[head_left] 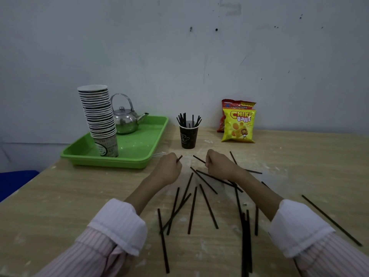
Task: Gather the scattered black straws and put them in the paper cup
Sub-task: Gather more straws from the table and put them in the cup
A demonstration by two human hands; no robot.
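My left grip (168, 168) is wrapping its fingers around one black straw (179, 158). Only a short end of it is sticking out, pointing toward the far edge of the counter (69, 196). My right grip (218, 164) is also curling, and it is pinching a second straw (199, 159), whose free end is pointing to the far left. Both grips are sitting near the middle of the counter; I cannot tell if they are touching it.

The dark paper cup (187, 137) is standing upright just beyond them, near the far edge, and a bunch of straws (188, 120) is standing inside it. Many loose straws (192, 210) are lying between my forearms and toward the near edge, some crossing each other. One long straw (331, 219) is lying apart near the right edge.

At the far left corner a green tray (111, 163) is carrying a stack of cups (99, 116) and a metal kettle (126, 121). Two snack bags (238, 124) are standing at the far edge, right of the paper cup.
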